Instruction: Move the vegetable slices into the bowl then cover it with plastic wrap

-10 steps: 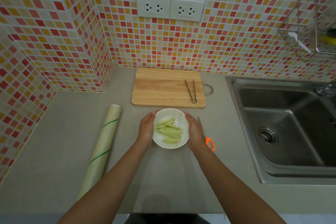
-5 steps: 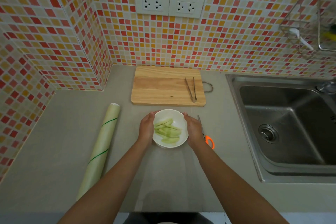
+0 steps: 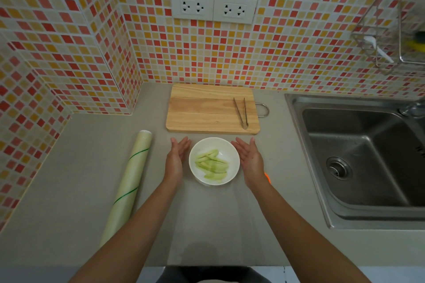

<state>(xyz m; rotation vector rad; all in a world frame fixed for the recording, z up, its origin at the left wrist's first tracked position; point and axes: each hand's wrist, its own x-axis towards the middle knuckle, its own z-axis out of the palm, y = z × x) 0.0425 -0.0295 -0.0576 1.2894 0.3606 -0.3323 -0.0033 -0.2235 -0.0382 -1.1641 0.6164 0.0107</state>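
Head view looks down on a grey counter (image 3: pixel 69 179) in a corner of orange, red and yellow mosaic tile. A white bowl (image 3: pixel 214 161) sits on the counter just in front of a wooden cutting board (image 3: pixel 211 109), and pale green vegetable slices (image 3: pixel 211 163) lie piled inside it. Whether plastic film covers the bowl cannot be told from the picture. The left hand (image 3: pixel 177 159) is just beside the bowl's left rim and the right hand (image 3: pixel 250 161) just beside its right rim; both have straight, spread fingers, palms turned toward the bowl, and hold nothing. Contact with the rim is not clear on either side. A roll of plastic wrap (image 3: pixel 128 181) lies on the counter well to the left of the bowl, running from near to far. Metal tongs (image 3: pixel 241 112) rest on the right part of the cutting board. A small orange item (image 3: pixel 266 177) peeks out just behind the right wrist. A steel sink (image 3: pixel 358 158) fills the right side, and two wall sockets (image 3: pixel 213 8) sit above the board.
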